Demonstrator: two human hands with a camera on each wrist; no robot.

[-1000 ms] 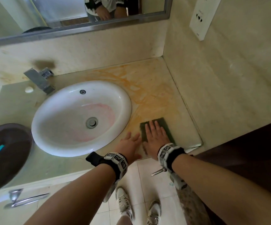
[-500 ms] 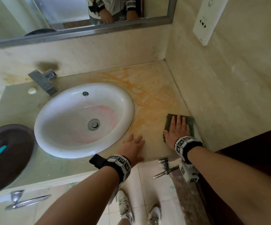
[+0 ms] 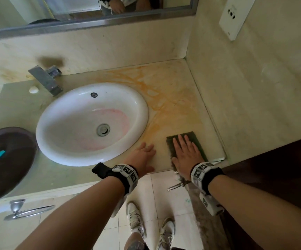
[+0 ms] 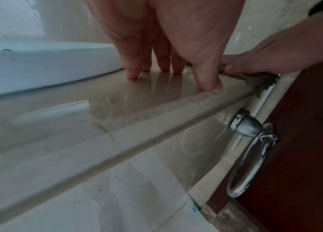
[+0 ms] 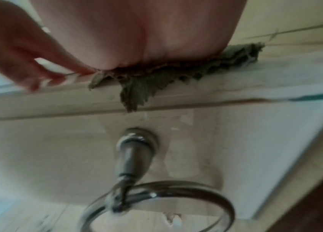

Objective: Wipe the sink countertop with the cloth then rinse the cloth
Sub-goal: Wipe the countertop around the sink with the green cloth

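Note:
The beige countertop [image 3: 173, 98] carries orange streaks to the right of the white oval sink [image 3: 92, 123]. A dark green cloth [image 3: 192, 137] lies flat at the counter's front right corner, its frayed edge [image 5: 140, 84] hanging over the lip. My right hand [image 3: 185, 152] presses flat on the cloth, fingers straight and pointing away from me. My left hand [image 3: 142, 157] rests just to its left on bare counter beside the sink rim, fingertips [image 4: 132, 75] spread and pressing down. The palm hides most of the cloth.
A chrome faucet [image 3: 45, 80] stands behind the sink on the left. A dark round lid [image 3: 5, 163] overlaps the counter's left end. The tiled wall [image 3: 254, 96] bounds the counter on the right. A chrome towel ring [image 4: 251, 157] hangs below the front edge by a brown door [image 3: 272, 168].
My right hand slid the cloth right toward the wall, then back left a little along the front edge. The left hand has stayed planted beside the sink.

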